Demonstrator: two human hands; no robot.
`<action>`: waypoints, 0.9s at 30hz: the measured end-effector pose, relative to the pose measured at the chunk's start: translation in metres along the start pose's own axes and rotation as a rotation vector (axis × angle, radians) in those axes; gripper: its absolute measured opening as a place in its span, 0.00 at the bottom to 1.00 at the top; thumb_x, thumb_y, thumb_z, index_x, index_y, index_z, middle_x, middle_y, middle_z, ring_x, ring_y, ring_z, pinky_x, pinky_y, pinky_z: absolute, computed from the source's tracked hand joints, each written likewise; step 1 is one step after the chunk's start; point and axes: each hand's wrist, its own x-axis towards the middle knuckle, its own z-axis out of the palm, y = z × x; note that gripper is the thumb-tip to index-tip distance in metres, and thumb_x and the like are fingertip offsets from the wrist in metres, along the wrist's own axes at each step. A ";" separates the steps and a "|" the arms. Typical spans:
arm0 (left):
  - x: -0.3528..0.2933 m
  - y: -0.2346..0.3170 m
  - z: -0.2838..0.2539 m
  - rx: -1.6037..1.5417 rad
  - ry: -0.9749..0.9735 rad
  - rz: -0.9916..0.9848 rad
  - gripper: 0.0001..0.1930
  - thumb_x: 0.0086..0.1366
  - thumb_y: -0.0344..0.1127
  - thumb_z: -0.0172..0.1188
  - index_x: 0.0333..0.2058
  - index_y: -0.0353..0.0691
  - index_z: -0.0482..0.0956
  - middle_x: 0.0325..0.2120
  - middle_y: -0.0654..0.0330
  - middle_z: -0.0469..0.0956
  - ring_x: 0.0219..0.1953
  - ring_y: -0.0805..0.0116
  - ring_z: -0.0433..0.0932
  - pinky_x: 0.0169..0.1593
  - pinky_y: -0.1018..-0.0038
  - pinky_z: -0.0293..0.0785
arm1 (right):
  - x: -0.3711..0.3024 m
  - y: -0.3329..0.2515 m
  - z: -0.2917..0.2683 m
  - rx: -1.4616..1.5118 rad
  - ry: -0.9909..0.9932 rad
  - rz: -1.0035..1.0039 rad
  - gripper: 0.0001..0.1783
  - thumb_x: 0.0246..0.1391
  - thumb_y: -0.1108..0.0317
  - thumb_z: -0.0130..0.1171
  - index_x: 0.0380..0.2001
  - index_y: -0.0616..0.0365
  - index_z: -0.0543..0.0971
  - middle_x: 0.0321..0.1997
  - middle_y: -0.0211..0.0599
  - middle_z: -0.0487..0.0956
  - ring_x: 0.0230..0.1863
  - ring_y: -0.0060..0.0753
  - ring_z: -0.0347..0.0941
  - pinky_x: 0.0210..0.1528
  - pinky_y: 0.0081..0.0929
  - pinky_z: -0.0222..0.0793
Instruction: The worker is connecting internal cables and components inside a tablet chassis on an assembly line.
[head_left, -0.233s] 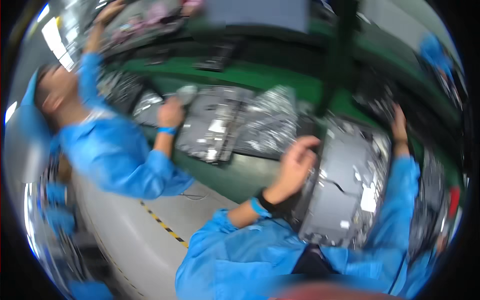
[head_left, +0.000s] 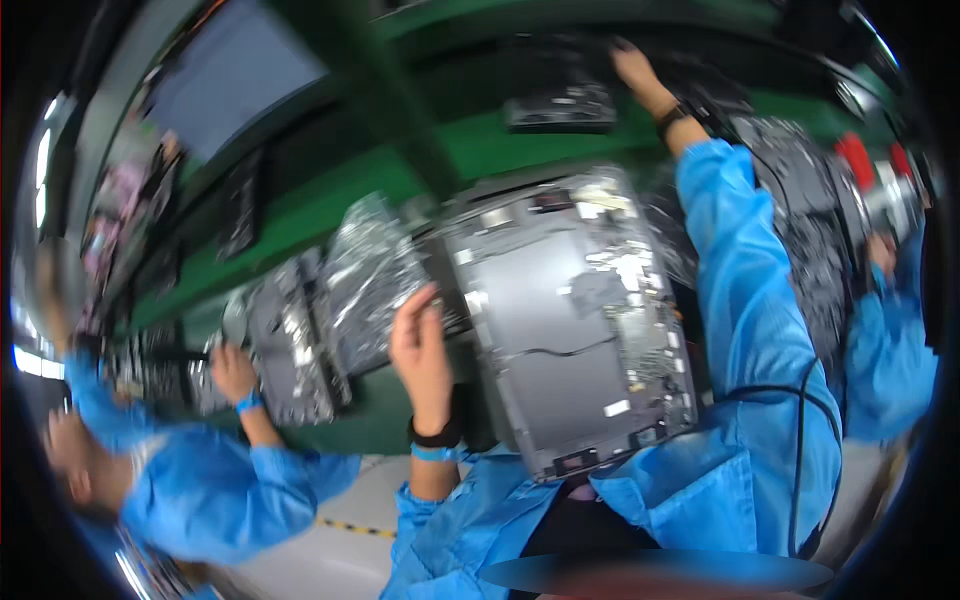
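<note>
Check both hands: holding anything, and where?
Left hand rests at the grey panel's left edge; grip unclear. Right hand reaches far up; blurred, cannot tell.

A large grey rectangular panel with exposed metal back, foil patches and a thin dark cable across it lies flat and skewed on the green table, just beside a crinkled silver foil sheet.

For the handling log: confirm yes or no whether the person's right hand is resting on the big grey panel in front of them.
No: the right hand reaches far up to the dark parts at the back of the bench, away from the grey panel.
</note>
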 end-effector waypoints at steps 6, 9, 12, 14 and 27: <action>-0.007 0.002 0.005 0.005 -0.015 -0.005 0.11 0.69 0.26 0.50 0.46 0.30 0.76 0.45 0.56 0.77 0.48 0.70 0.74 0.54 0.75 0.68 | 0.048 0.054 -0.107 -0.683 0.200 -0.251 0.11 0.53 0.67 0.50 0.29 0.57 0.81 0.38 0.50 0.80 0.40 0.50 0.77 0.41 0.43 0.74; -0.009 -0.007 0.000 0.005 -0.039 -0.017 0.10 0.68 0.25 0.50 0.45 0.30 0.76 0.45 0.56 0.76 0.48 0.70 0.74 0.54 0.75 0.68 | 0.000 0.035 -0.146 -0.616 0.071 -0.025 0.18 0.55 0.58 0.51 0.39 0.59 0.81 0.45 0.50 0.80 0.47 0.52 0.76 0.48 0.41 0.72; -0.015 -0.001 -0.014 0.080 -0.018 0.030 0.10 0.68 0.24 0.50 0.45 0.30 0.75 0.46 0.55 0.75 0.48 0.68 0.74 0.54 0.74 0.68 | -0.021 0.006 -0.143 -1.046 -0.207 0.272 0.19 0.59 0.57 0.47 0.43 0.54 0.82 0.51 0.45 0.79 0.54 0.53 0.73 0.54 0.43 0.69; -0.018 0.011 -0.009 0.230 -0.031 0.114 0.10 0.68 0.24 0.49 0.44 0.29 0.76 0.46 0.54 0.76 0.48 0.67 0.74 0.54 0.74 0.69 | -0.008 0.073 -0.160 -0.881 -0.018 0.351 0.23 0.52 0.54 0.53 0.45 0.58 0.82 0.51 0.54 0.78 0.56 0.57 0.72 0.57 0.41 0.67; -0.008 0.042 0.003 0.223 -0.041 0.088 0.10 0.67 0.23 0.47 0.44 0.29 0.75 0.47 0.52 0.75 0.46 0.68 0.75 0.51 0.74 0.71 | 0.005 0.124 -0.217 -0.423 -0.156 0.745 0.33 0.44 0.56 0.71 0.53 0.61 0.77 0.55 0.40 0.77 0.51 0.50 0.74 0.51 0.46 0.69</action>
